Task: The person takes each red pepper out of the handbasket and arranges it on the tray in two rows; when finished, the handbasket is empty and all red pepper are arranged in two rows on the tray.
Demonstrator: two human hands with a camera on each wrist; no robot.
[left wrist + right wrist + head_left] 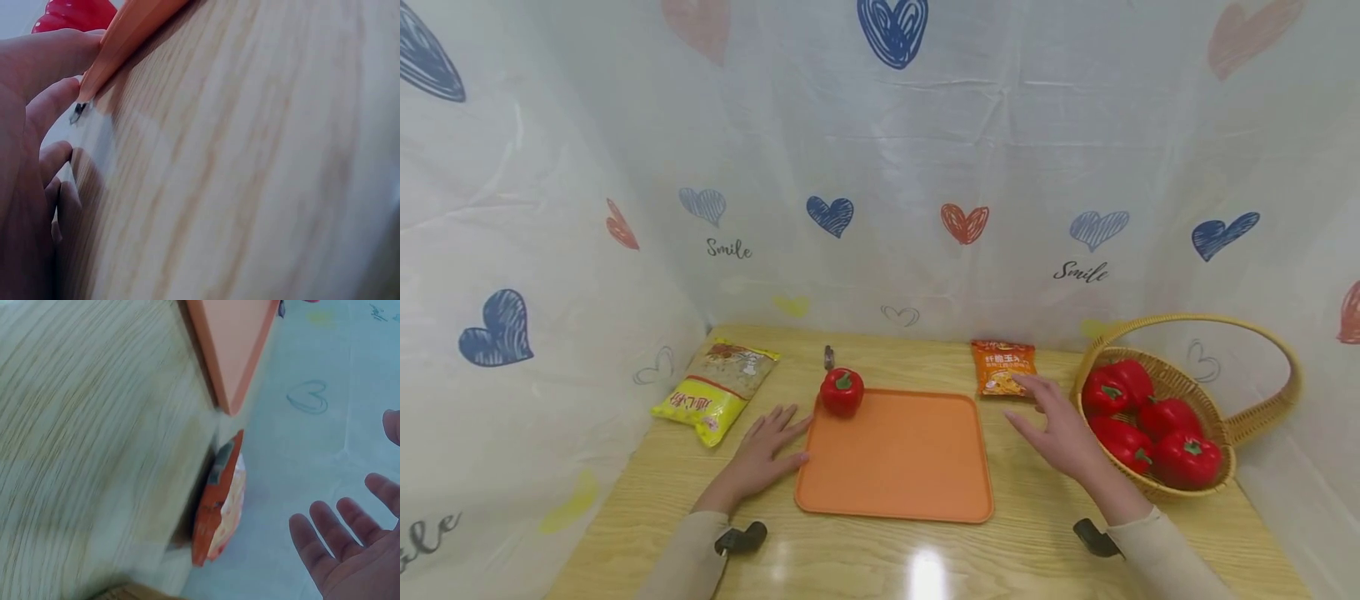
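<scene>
A shallow orange tray (898, 458) lies in the middle of the wooden table, with one red bell pepper (842, 393) at its far left corner. My left hand (763, 454) rests beside the tray with fingers spread, and its thumb and index finger touch the tray's left edge. Holding nothing, my right hand (1060, 429) hovers between tray and basket, its relaxed fingers near an orange snack packet (1002, 382). In the right wrist view the packet (215, 509) lies apart from the fingers. Several red bell peppers (1186, 458) fill a wicker basket (1230, 467) at the right.
A yellow and clear food bag (718, 390) lies at the back left of the table. Behind the tray sits a small dark object (829, 357), too small to make out. The basket's tall handle (1288, 392) leans right. A heart-print curtain (895, 167) encloses the back and sides.
</scene>
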